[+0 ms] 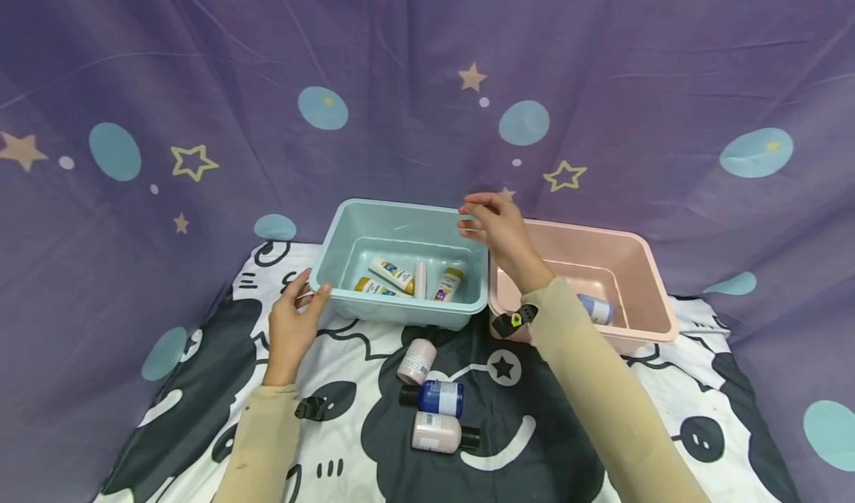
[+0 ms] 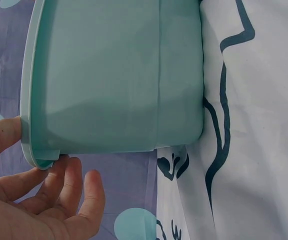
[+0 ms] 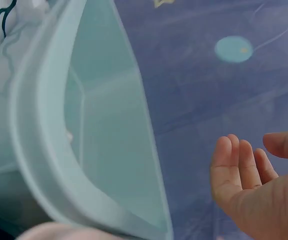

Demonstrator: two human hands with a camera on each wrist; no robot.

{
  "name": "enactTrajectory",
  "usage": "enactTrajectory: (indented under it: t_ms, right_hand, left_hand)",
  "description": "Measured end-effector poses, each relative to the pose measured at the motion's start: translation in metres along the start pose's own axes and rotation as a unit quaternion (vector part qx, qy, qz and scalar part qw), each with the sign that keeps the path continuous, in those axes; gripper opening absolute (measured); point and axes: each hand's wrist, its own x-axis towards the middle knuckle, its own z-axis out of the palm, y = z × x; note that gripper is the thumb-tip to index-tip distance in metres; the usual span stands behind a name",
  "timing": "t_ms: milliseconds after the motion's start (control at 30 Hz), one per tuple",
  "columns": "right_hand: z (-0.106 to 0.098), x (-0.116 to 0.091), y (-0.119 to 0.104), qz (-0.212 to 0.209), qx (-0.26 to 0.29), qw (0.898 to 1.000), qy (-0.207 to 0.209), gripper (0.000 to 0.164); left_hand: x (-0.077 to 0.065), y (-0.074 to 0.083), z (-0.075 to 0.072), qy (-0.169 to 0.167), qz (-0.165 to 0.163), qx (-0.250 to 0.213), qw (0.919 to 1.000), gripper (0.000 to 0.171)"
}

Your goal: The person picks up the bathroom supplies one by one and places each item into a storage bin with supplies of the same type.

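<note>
My left hand (image 1: 294, 332) pinches the front left corner of a teal plastic bin (image 1: 401, 306), thumb on the rim and fingertips beneath its lip in the left wrist view. Inside lie several small white tubes (image 1: 392, 273), some with yellow caps. Over the bin's back right corner hovers my right hand (image 1: 497, 236), with loosely bent fingers and nothing in them. The right wrist view shows that hand (image 3: 254, 195) apart from the teal rim (image 3: 39, 115).
A pink bin (image 1: 641, 288) stands against the teal one's right side, holding a bottle with a blue label (image 1: 596, 308). In front lie a pale pink bottle (image 1: 417, 360), a blue bottle (image 1: 442, 398) and another pink bottle (image 1: 436, 432). A purple curtain (image 1: 401, 65) hangs behind.
</note>
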Motion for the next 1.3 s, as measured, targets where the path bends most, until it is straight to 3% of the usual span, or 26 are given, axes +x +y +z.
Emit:
enactTrajectory:
  t_ms: [133, 500, 667, 967, 1300]
  right_hand:
    - [-0.007, -0.024, -0.007, -0.034, 0.000, 0.999, -0.022, 0.018]
    - [-0.024, -0.079, -0.010, -0.070, -0.032, 0.996, -0.040, 0.025]
    - [-0.033, -0.102, -0.004, -0.074, -0.049, 0.996, -0.029, 0.033]
    - [-0.054, -0.145, 0.012, -0.091, -0.088, 0.992, -0.005, 0.032]
    - [-0.069, -0.188, 0.034, -0.121, -0.069, 0.990, 0.012, 0.029]
  left_hand:
    - [0.000, 0.000, 0.000, 0.002, -0.002, 0.005, 1.0000, 0.062]
    - [0.000, 0.002, 0.000, -0.004, -0.010, 0.002, 0.9999, 0.064]
    - [0.000, 0.002, 0.001, -0.002, -0.010, 0.002, 0.9999, 0.063]
    - [-0.001, 0.001, 0.001, 0.003, -0.013, 0.003, 0.9999, 0.064]
    - [-0.001, 0.000, 0.001, 0.003, -0.016, 0.006, 0.9998, 0.064]
